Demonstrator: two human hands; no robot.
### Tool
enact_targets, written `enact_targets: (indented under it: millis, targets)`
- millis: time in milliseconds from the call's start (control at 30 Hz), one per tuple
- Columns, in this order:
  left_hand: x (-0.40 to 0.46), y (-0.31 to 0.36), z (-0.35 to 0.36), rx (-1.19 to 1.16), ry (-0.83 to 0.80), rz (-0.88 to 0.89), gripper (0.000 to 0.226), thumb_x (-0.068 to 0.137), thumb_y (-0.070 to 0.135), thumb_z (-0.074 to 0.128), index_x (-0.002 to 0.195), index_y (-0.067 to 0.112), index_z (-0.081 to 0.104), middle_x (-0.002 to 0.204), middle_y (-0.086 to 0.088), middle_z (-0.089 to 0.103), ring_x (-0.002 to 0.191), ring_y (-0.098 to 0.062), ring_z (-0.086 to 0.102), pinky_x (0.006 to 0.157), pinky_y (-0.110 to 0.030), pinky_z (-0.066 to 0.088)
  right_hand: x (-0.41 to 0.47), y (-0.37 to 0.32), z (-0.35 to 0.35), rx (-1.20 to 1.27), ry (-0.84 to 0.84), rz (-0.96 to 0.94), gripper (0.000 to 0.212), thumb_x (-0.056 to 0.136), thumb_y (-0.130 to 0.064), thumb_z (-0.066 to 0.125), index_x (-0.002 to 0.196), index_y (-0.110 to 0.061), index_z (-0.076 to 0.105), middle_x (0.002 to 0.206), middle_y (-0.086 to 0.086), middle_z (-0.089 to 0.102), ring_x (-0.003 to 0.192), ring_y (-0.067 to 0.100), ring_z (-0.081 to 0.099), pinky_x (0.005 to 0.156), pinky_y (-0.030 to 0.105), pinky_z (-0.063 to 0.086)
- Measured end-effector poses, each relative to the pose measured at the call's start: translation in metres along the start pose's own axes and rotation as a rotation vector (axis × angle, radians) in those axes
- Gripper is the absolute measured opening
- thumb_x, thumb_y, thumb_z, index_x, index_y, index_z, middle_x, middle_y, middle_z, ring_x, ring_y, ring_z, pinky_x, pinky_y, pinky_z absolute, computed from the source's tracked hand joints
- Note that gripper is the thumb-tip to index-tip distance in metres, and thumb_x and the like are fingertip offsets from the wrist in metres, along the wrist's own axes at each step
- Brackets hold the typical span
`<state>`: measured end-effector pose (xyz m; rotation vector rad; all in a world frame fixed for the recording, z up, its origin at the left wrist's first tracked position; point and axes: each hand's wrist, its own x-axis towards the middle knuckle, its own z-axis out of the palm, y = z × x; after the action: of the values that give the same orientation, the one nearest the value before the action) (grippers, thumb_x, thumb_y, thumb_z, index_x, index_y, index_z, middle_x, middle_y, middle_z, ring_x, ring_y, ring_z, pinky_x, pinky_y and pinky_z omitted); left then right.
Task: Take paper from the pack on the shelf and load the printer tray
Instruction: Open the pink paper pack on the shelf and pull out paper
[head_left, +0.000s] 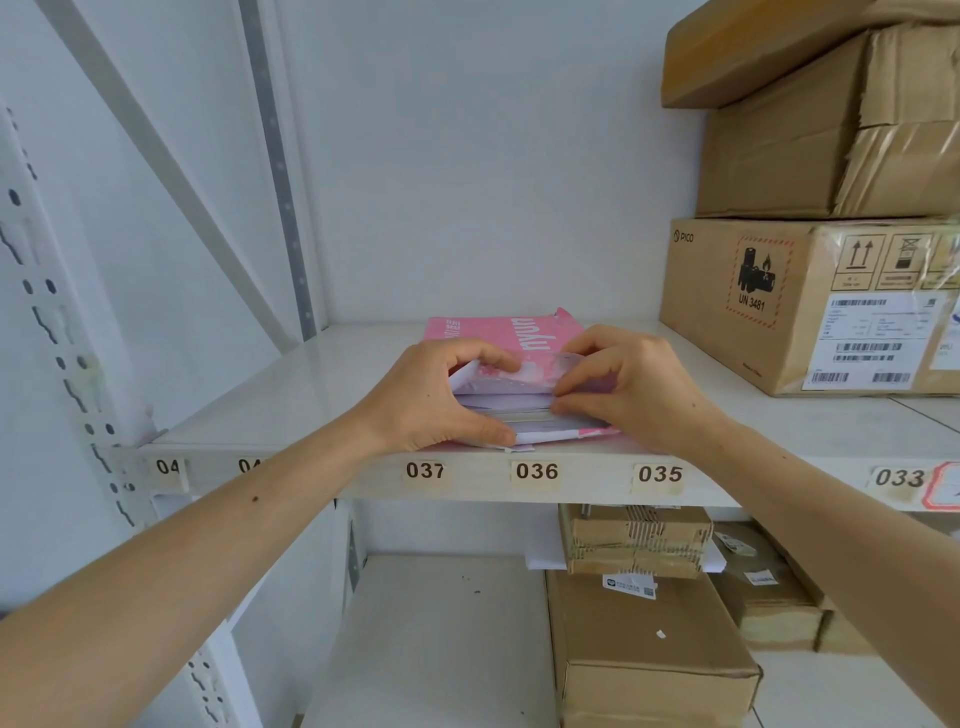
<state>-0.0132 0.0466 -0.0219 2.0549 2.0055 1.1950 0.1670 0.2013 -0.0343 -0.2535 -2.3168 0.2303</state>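
White shelf (291, 395), front edge: your left hand (431, 395) lifts the pink pack (498, 332)'s torn flap while your right hand (628, 384) pinches the exposed sheets (519, 402), likely to free a stack.

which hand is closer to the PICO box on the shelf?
Right. The right hand is at the right side of the pink paper pack, toward the PICO box but apart from it. The left hand holds the pack's left side, farther away.
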Motion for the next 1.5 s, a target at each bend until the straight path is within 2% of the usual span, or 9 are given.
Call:
enact_targets:
  millis: [267, 333, 400, 467, 667, 833, 1100, 1267, 1500]
  targets:
    - [0.000, 0.000, -0.001, 0.014, -0.012, 0.000, 0.061, 0.054, 0.033, 0.092, 0.109, 0.037, 0.065, 0.112, 0.024, 0.066, 0.110, 0.013, 0.054, 0.089, 0.002, 0.035, 0.003, 0.001, -0.001, 0.017, 0.005, 0.035, 0.011, 0.070, -0.020, 0.086, 0.079, -0.016, 0.082, 0.098, 0.003, 0.070, 0.083, 0.008, 0.060, 0.075, 0.002, 0.037]
    - [0.000, 0.000, -0.001, 0.017, -0.012, 0.001, 0.061, 0.054, 0.034, 0.091, 0.109, 0.037, 0.065, 0.112, 0.025, 0.065, 0.110, 0.013, 0.053, 0.089, 0.002, 0.034, 0.002, 0.002, -0.001, -0.011, -0.006, -0.024, 0.010, 0.074, -0.021, 0.083, 0.081, -0.015, 0.082, 0.098, 0.004, 0.070, 0.082, 0.013, 0.063, 0.075, 0.012, 0.045]
    - [0.001, 0.000, -0.001, 0.016, -0.014, 0.004, 0.060, 0.054, 0.034, 0.091, 0.108, 0.038, 0.064, 0.112, 0.026, 0.065, 0.111, 0.014, 0.053, 0.089, 0.003, 0.033, 0.000, 0.001, 0.000, -0.079, -0.020, -0.101, 0.012, 0.079, -0.026, 0.076, 0.083, -0.017, 0.081, 0.100, 0.003, 0.068, 0.083, 0.019, 0.065, 0.070, 0.034, 0.053]
    - [0.000, 0.000, -0.002, 0.014, -0.016, 0.007, 0.060, 0.054, 0.033, 0.091, 0.108, 0.038, 0.065, 0.112, 0.026, 0.065, 0.110, 0.015, 0.053, 0.090, 0.002, 0.034, -0.002, -0.002, -0.002, -0.160, -0.015, -0.164, 0.016, 0.082, -0.029, 0.068, 0.083, -0.018, 0.079, 0.104, 0.002, 0.066, 0.086, 0.020, 0.066, 0.061, 0.039, 0.054]
    - [-0.001, 0.001, -0.002, 0.029, -0.012, 0.013, 0.062, 0.056, 0.034, 0.091, 0.112, 0.035, 0.065, 0.112, 0.027, 0.064, 0.111, 0.015, 0.052, 0.089, 0.004, 0.032, 0.000, -0.010, 0.000, -0.394, 0.011, -0.256, 0.027, 0.089, -0.028, 0.055, 0.077, -0.011, 0.073, 0.104, 0.004, 0.067, 0.072, 0.024, 0.066, 0.049, 0.029, 0.046]
    - [-0.004, 0.001, -0.001, 0.052, 0.004, 0.028, 0.063, 0.058, 0.036, 0.089, 0.116, 0.031, 0.066, 0.115, 0.025, 0.064, 0.114, 0.014, 0.051, 0.094, 0.001, 0.031, -0.003, -0.012, 0.000, -0.374, -0.005, -0.242, 0.038, 0.091, -0.034, 0.041, 0.080, -0.012, 0.070, 0.106, 0.003, 0.064, 0.069, 0.023, 0.064, 0.050, 0.025, 0.043]
    - [-0.010, 0.003, 0.001, 0.067, 0.043, 0.056, 0.050, 0.062, 0.033, 0.088, 0.109, 0.029, 0.071, 0.113, 0.019, 0.068, 0.110, 0.009, 0.057, 0.094, -0.006, 0.038, -0.012, -0.014, 0.000, -0.378, 0.002, -0.275, 0.036, 0.092, -0.028, 0.041, 0.078, -0.009, 0.068, 0.122, 0.005, 0.059, 0.101, 0.022, 0.058, 0.073, 0.041, 0.053]
    - [-0.018, 0.005, 0.001, 0.046, 0.033, 0.071, 0.043, 0.065, 0.022, 0.088, 0.106, 0.025, 0.075, 0.120, 0.012, 0.067, 0.114, 0.007, 0.057, 0.095, -0.006, 0.039, -0.019, -0.015, -0.003, -0.435, 0.049, -0.390, 0.031, 0.094, -0.022, 0.047, 0.078, -0.006, 0.068, 0.118, 0.012, 0.061, 0.098, 0.027, 0.055, 0.082, 0.038, 0.045]
    - [-0.033, 0.009, -0.004, 0.015, 0.003, 0.067, 0.036, 0.066, 0.024, 0.087, 0.100, 0.027, 0.078, 0.124, 0.015, 0.065, 0.120, 0.002, 0.054, 0.105, -0.025, 0.040, -0.031, -0.020, -0.009, -0.401, 0.055, -0.411, 0.028, 0.094, -0.020, 0.048, 0.081, -0.006, 0.068, 0.113, 0.012, 0.062, 0.098, 0.023, 0.051, 0.083, 0.032, 0.039]
